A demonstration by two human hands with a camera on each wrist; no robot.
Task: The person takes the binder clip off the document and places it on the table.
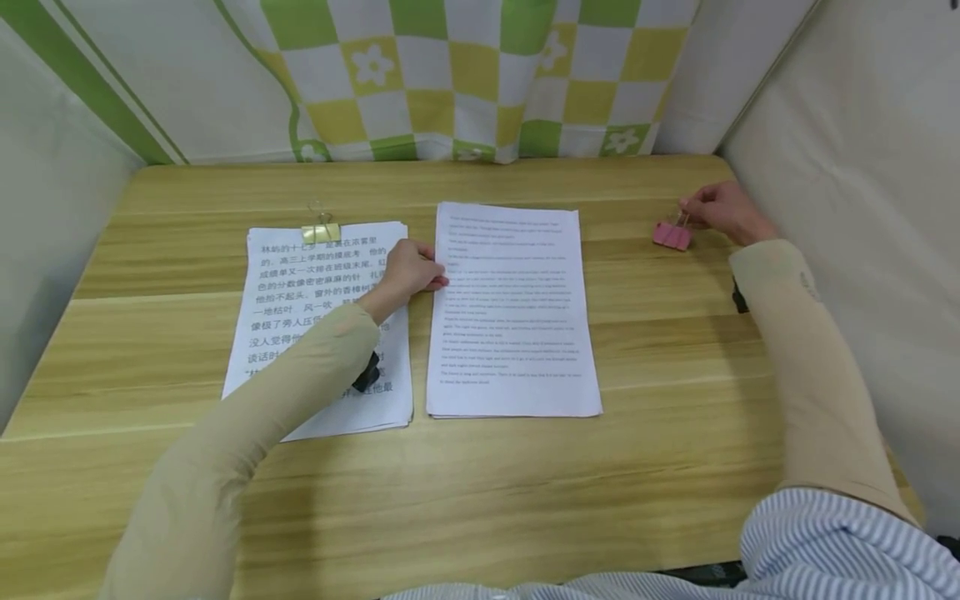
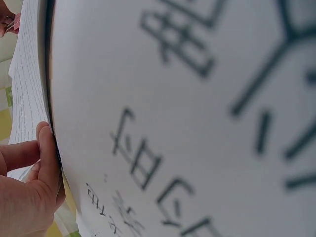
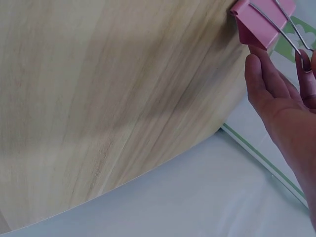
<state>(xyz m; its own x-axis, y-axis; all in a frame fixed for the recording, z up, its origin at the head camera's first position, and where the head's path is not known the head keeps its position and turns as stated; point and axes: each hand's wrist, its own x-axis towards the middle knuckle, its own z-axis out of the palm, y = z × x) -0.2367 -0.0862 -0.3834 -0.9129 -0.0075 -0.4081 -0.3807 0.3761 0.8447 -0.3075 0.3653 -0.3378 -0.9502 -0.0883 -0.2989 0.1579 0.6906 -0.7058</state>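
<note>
My right hand (image 1: 726, 212) pinches the wire handles of a pink binder clip (image 1: 672, 235) near the table's far right corner. In the right wrist view, the clip's pink body (image 3: 264, 19) shows above the fingers. My left hand (image 1: 408, 271) touches the left edge of a stack of paper (image 1: 513, 333) printed in small English text. Its forearm crosses a second stack (image 1: 326, 267), which bears large Chinese characters. A gold binder clip (image 1: 320, 234) is on that stack's top edge. The left wrist view shows the left hand's fingers (image 2: 47, 153) lightly bent against the paper edge.
The wooden table (image 1: 675, 375) carries both stacks side by side with a narrow gap between them. A checked green, yellow and white cloth (image 1: 480, 83) hangs along the back edge. Pale fabric walls (image 1: 847, 150) stand at the sides.
</note>
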